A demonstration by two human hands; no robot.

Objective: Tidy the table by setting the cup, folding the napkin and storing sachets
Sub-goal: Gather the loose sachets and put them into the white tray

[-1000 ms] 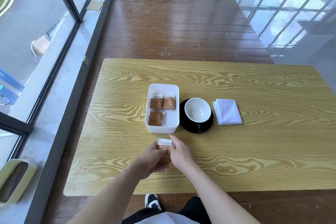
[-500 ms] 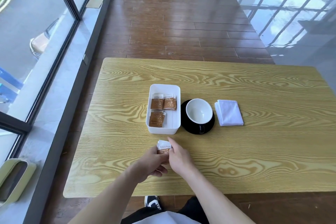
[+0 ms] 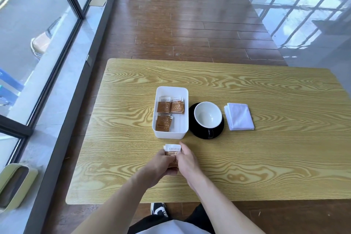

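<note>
A small stack of brown-and-white sachets (image 3: 172,149) is pinched between my left hand (image 3: 161,163) and my right hand (image 3: 187,159), just in front of a white box (image 3: 171,133). Inside that box lie several more sachets (image 3: 170,106). To its right a white cup (image 3: 208,115) sits on a black saucer (image 3: 197,132). A folded white napkin (image 3: 239,117) lies flat to the right of the saucer.
The yellow wooden table (image 3: 266,157) stands beside a floor-length window (image 3: 38,43) on the left. A pale green bin (image 3: 13,182) sits on the sill at lower left. Brown floorboards lie beyond the table's far edge.
Both hands stay on the sachets in front of the box; the stack has been squared up and held slightly more upright. Nothing else on the table moved.
</note>
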